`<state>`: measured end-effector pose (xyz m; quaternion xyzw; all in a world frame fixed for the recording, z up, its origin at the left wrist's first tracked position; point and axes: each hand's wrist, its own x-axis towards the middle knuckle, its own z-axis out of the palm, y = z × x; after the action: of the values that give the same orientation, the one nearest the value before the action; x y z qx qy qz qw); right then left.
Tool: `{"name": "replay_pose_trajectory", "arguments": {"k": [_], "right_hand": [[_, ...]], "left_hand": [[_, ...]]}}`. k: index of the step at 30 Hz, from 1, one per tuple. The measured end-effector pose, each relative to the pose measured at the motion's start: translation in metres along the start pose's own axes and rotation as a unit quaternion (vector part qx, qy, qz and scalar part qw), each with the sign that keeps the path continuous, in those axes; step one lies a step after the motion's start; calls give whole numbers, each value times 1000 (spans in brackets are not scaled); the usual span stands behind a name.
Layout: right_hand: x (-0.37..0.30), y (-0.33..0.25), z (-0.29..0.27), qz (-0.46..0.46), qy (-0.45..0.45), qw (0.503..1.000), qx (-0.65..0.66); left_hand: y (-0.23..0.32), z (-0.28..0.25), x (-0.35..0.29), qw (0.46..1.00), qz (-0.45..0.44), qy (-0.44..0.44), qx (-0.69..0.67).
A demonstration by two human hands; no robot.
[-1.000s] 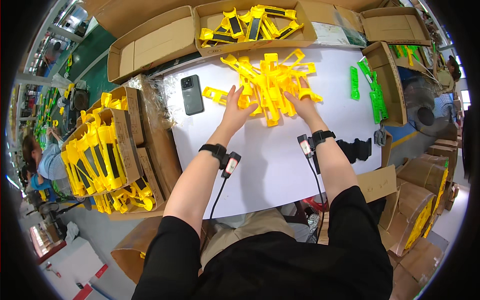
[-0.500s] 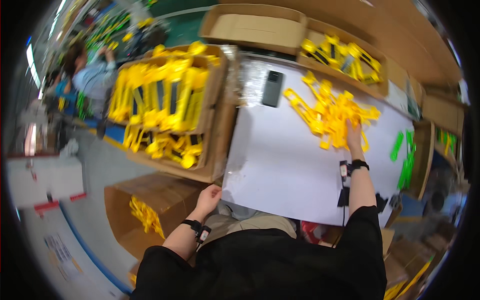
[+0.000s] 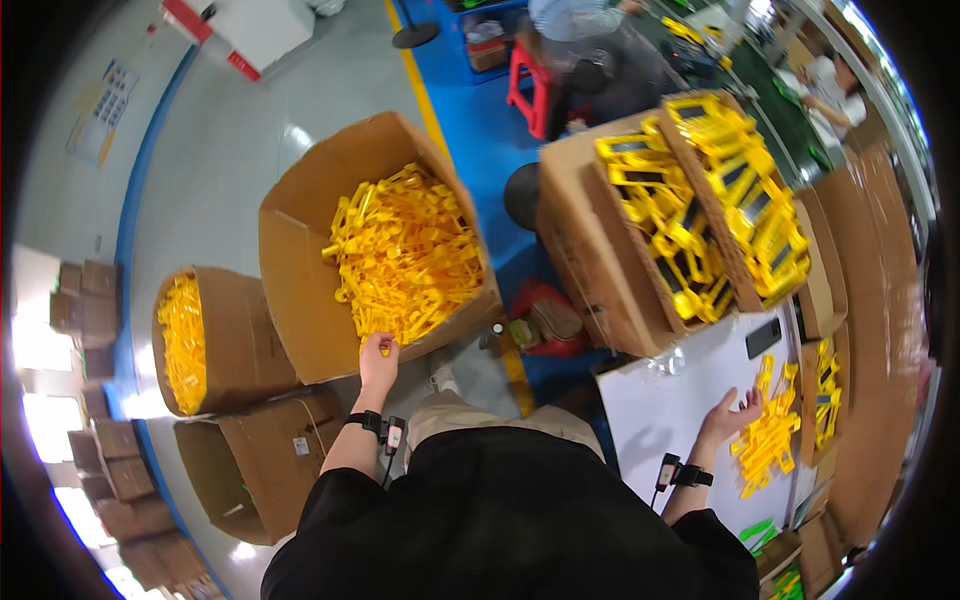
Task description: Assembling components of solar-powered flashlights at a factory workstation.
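My left hand (image 3: 379, 358) is at the near edge of a big cardboard box (image 3: 298, 262), its fingers curled. A bit of yellow shows at the fingertips, but I cannot make out what they hold. Inside that box lies a deep heap of yellow plastic parts (image 3: 405, 250). My right hand (image 3: 729, 417) hovers over the white table (image 3: 648, 412) with its fingers apart and nothing in them. Just beside it is a loose pile of yellow plastic parts (image 3: 768, 440).
Stacked trays of yellow parts with dark strips (image 3: 745, 190) stand on a carton at the table's far end. A black phone (image 3: 763, 339) and green parts (image 3: 757, 535) lie on the table. More cartons (image 3: 235, 335) stand left. A red stool (image 3: 527, 90) and co-workers (image 3: 832, 95) are beyond.
My view has swung left to the floor boxes. The left hand has moved from the table's corner to the big box. My right hand has come off the yellow pile and opened.
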<state>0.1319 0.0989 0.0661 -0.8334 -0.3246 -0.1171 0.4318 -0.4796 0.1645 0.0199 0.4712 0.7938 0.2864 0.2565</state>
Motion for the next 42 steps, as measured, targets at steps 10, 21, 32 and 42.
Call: {"name": "replay_pose_trajectory", "arguments": {"k": [10,21,32,42], "right_hand": [[-159,-334,133,-41,-567,783,252],[-267,-523,418,-412,-695,586,52],[-417,-540,711,-581,-629,501,-126],[-434,-530,695,-444,-742,449,-226]], "left_hand": [[-98,-112,49,943,-78,-289,148],[-103,-103,92,920,-85,-367,104],[-134,-34,165,956,-123,-254,84],[-149,-24,153,926,-247,-285,-5]]}}
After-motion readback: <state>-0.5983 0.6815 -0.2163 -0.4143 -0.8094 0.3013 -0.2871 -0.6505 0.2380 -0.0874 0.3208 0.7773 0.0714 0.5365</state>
